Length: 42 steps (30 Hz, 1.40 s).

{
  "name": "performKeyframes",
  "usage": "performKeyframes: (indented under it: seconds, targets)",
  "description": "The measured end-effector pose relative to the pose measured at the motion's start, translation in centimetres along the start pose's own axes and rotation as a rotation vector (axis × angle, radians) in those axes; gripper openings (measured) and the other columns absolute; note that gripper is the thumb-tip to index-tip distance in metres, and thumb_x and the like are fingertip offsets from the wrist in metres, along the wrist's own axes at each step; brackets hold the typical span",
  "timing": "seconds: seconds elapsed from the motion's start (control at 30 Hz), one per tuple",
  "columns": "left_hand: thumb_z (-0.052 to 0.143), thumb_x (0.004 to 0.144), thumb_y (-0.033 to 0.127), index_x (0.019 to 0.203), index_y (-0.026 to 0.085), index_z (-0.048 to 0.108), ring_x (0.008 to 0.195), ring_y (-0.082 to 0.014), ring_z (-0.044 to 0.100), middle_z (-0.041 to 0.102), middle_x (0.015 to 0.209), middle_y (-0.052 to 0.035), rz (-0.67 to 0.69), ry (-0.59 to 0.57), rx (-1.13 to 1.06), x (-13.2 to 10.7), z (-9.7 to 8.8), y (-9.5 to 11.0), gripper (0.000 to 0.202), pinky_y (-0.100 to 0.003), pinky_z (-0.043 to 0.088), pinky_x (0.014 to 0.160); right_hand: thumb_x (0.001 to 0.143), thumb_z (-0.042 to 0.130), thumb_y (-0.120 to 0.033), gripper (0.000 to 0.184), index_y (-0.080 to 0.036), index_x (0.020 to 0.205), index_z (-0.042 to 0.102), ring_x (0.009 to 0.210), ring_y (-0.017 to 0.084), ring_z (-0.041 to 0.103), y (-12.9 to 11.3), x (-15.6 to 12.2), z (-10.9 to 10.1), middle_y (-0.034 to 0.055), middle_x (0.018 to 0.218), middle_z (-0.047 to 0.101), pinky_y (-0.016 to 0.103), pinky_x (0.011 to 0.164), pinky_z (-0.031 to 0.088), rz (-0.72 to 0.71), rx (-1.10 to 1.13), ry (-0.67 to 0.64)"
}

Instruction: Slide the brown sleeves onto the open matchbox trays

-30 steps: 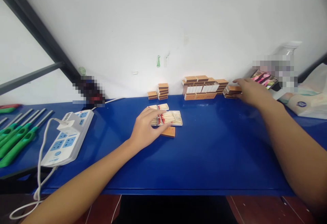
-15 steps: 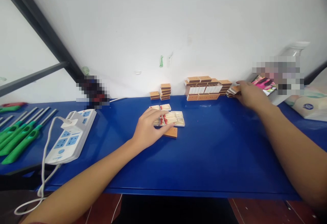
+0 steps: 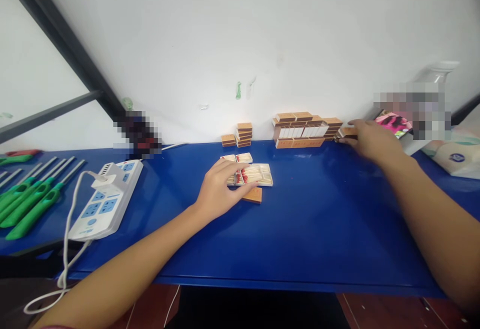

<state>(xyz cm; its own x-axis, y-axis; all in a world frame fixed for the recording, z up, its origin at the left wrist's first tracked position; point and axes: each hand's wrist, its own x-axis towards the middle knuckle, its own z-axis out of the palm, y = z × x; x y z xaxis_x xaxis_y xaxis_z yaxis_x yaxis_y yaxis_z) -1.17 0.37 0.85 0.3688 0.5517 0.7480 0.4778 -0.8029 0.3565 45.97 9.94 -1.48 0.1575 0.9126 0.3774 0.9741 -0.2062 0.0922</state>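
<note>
On the blue table my left hand (image 3: 219, 189) lies over open matchbox trays (image 3: 268, 181) filled with red-tipped matches, its thumb and fingers apart. Part of the trays is hidden beneath it. Just below them lies a closed orange matchbox cover (image 3: 253, 195), partly under my thumb. At the far right my right hand (image 3: 369, 141) is closed on a matchbox (image 3: 348, 132), beside a short stack of matchboxes (image 3: 332, 128) by the wall. To the left of that stack stands a larger pile of matchboxes (image 3: 300, 142), some upright with white ends showing.
A small stack of matchboxes (image 3: 244, 135) stands by the wall. On the left are a power strip (image 3: 108, 204) with a white cable and several green lighters (image 3: 33, 214). A tissue pack (image 3: 455, 156) and a pink-screened device (image 3: 393, 123) sit at the right.
My right hand stays by the matchbox stack, and the matchbox in its fingers has turned slightly. My left hand keeps its place on the trays. The whole view has shifted a little.
</note>
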Motion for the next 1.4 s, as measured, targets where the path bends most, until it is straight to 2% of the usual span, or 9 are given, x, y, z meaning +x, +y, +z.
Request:
performKeyframes:
  seconds: [0.13,0.4,0.53,0.63,0.77,0.87,1.03,1.17,1.4]
  targets:
    - [0.084,0.087,0.038,0.115,0.021,0.075,0.093,-0.0221,0.072,0.08,0.105,-0.0068,0.005,-0.001,0.002,0.1,0.0,0.1,0.034,-0.043,0.061,0.089,0.103,0.053,-0.038,0.034,-0.013,0.123,0.064,0.096,0.033,0.064,-0.4,0.4,0.7,0.0209,0.109,0.067,0.038,0.075,0.046,-0.008,0.016,0.004]
    - [0.085,0.087,0.036,0.115,0.019,0.074,0.093,-0.0216,0.072,0.08,0.105,-0.0073,0.019,-0.008,0.005,0.0,0.0,0.1,0.035,-0.044,0.061,0.091,0.096,0.06,-0.031,0.047,-0.006,0.136,0.06,0.106,0.033,0.062,-0.4,1.1,1.2,0.0255,0.119,0.066,0.038,0.086,0.048,-0.016,0.106,0.105]
    - [0.085,0.087,0.038,0.115,0.02,0.074,0.093,-0.0219,0.072,0.08,0.105,-0.0069,0.02,-0.001,0.009,0.0,0.0,0.0,0.035,-0.044,0.061,0.091,0.098,0.054,-0.036,0.036,-0.01,0.118,0.069,0.092,0.031,0.062,-0.4,1.5,1.1,0.0206,0.102,0.071,0.037,0.08,0.046,-0.002,0.134,0.117]
    - [0.085,0.087,0.038,0.115,0.02,0.074,0.092,-0.0219,0.073,0.08,0.105,-0.0067,0.018,-0.005,0.007,0.0,0.0,0.0,0.035,-0.044,0.061,0.092,0.102,0.045,-0.037,0.04,-0.009,0.111,0.071,0.086,0.032,0.061,-0.6,1.2,0.7,0.0225,0.094,0.07,0.039,0.076,0.044,0.028,0.126,0.128]
    - [0.084,0.087,0.038,0.116,0.021,0.075,0.095,-0.0226,0.073,0.08,0.108,-0.0074,0.009,-0.012,0.008,-0.1,0.0,0.1,0.035,-0.045,0.061,0.093,0.105,0.035,-0.035,0.049,-0.008,0.137,0.061,0.101,0.035,0.063,-1.2,0.1,-0.3,0.0276,0.122,0.065,0.041,0.08,0.048,0.063,0.12,0.17]
    - [0.084,0.088,0.039,0.116,0.02,0.075,0.095,-0.0229,0.073,0.08,0.107,-0.0082,0.01,-0.009,0.004,-0.1,0.0,0.2,0.035,-0.045,0.061,0.092,0.107,0.029,-0.044,0.057,-0.013,0.151,0.051,0.102,0.039,0.065,-1.9,-0.8,-1.7,0.029,0.138,0.056,0.046,0.076,0.05,0.079,0.098,0.174]
    - [0.083,0.089,0.039,0.117,0.022,0.075,0.095,-0.0229,0.073,0.08,0.107,-0.0076,-0.002,-0.017,-0.001,-0.1,-0.1,0.2,0.034,-0.047,0.06,0.093,0.107,0.023,-0.053,0.063,-0.019,0.155,0.047,0.099,0.044,0.068,-2.4,-1.1,-3.6,0.0297,0.129,0.061,0.054,0.076,0.052,0.186,0.031,0.141]
    - [0.084,0.088,0.038,0.117,0.021,0.074,0.096,-0.0227,0.073,0.08,0.108,-0.0076,-0.003,-0.018,-0.001,-0.2,-0.1,0.2,0.035,-0.045,0.06,0.093,0.107,0.024,-0.045,0.059,-0.021,0.157,0.045,0.102,0.043,0.068,-2.1,-0.8,-3.4,0.0271,0.125,0.065,0.052,0.078,0.053,0.166,0.028,0.038]
    - [0.084,0.088,0.037,0.117,0.02,0.074,0.096,-0.0225,0.073,0.08,0.108,-0.0077,0.009,-0.021,-0.006,-0.2,0.1,0.2,0.035,-0.046,0.06,0.094,0.099,0.04,-0.029,0.067,-0.021,0.165,0.032,0.101,0.038,0.07,-2.0,-0.9,-2.0,0.0284,0.148,0.049,0.048,0.08,0.054,0.13,0.066,0.006]
